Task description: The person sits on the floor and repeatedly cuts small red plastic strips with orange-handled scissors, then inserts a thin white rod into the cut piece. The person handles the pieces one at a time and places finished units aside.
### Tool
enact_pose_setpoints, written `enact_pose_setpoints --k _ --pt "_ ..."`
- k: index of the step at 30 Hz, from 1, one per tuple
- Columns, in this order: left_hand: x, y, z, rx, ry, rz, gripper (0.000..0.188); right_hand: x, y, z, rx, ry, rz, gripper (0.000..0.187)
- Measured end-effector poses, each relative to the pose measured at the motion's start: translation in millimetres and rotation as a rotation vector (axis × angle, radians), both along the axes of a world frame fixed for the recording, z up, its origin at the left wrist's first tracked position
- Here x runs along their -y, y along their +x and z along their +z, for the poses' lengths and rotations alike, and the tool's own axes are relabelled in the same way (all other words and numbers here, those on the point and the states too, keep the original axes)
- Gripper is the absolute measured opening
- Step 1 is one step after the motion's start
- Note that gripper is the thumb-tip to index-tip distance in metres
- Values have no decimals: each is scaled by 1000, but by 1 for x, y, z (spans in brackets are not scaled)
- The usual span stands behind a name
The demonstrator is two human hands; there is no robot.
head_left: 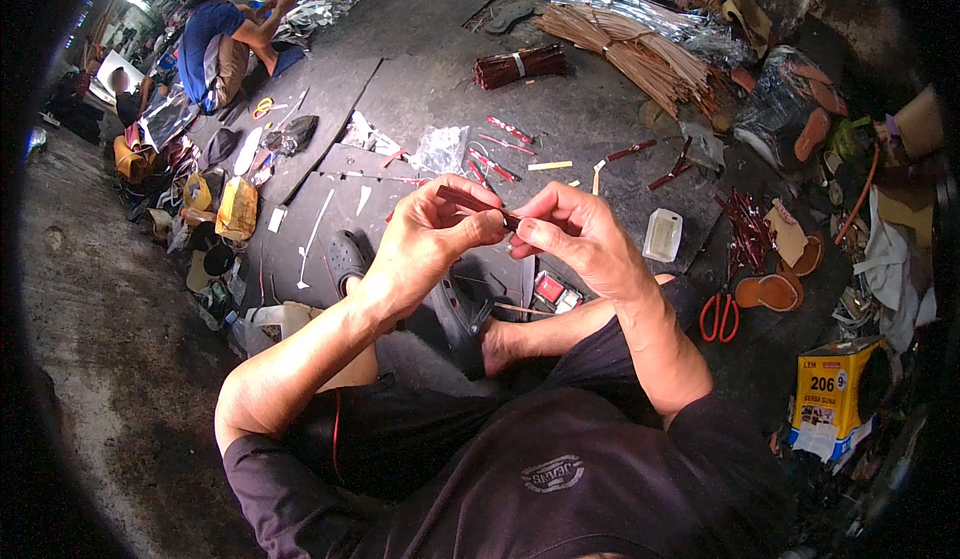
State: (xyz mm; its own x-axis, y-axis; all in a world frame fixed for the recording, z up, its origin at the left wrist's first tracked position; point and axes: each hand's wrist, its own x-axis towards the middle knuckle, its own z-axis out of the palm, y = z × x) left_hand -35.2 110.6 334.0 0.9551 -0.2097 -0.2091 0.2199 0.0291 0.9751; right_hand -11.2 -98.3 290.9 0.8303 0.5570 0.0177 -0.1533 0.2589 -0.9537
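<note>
In front of my chest, my left hand [425, 239] is closed in a pinch around a dark brown strip [460, 200] that looks like leather. My right hand [580, 239] pinches the strip's other end, its thumb and fingertips close to the left thumb. The fingertips partly hide the strip's end between the hands. Beyond them on the floor lie short dark red strips [492, 166] and a clear plastic bag [440, 149]. A small white tray [663, 235] sits to the right of my right hand.
Red-handled scissors [719, 319] and brown sandals [770, 292] lie at right, near a yellow can [836, 399]. Bundles of dark strips [520, 66] and tan strips [625, 47] lie farther off. Another person [212, 54] squats at far left. A red packet [548, 287] lies near my foot.
</note>
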Motion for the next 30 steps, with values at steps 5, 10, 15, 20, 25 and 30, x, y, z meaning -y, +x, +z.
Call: enact_pose_setpoints --k 5,10,15,20,25,30 --pt "1 -1 3 -6 16 5 20 0 1 0 38 -26 -3 17" --pt "4 0 5 9 22 25 22 -3 3 -2 117 -73 -53 14" --pt "5 0 4 10 44 7 21 -7 5 -4 260 -149 -114 11" --pt "6 -1 1 45 68 29 21 -9 1 -4 352 -297 -166 13" --pt "6 2 3 77 85 83 19 -6 -1 -1 148 -102 -129 27" --pt "10 -2 0 148 174 98 19 -14 -12 -2 217 -198 -229 24"
